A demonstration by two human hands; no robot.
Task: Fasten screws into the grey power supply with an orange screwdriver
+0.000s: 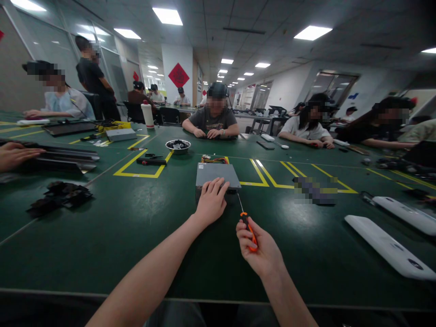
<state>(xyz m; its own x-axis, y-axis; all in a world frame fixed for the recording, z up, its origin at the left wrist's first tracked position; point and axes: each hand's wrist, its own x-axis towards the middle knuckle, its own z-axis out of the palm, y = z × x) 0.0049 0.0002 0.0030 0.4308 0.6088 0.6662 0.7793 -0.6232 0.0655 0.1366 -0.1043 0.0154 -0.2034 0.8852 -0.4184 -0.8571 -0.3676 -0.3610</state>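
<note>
While the green table (102,236) fills the frame, I note the grey metal box (218,175) at centre, still closed and intact. My left hand (211,202) rests flat on its near edge; my right hand (260,247) grips an orange screwdriver (248,225), tip beside the box.

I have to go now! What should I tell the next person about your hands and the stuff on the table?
Left hand: resting flat on the near edge of the grey metal box, holding it down, not gripping.
Right hand: closed around the orange-handled screwdriver; its tip points at the box's near right corner.
Box sits on the green table, coloured wires at its far side. A metal bowl stands beyond, to the left.
Done: cannot tell whether any screw is out.
Left: the box lid looks still on, so likely the screw work remains.
</note>
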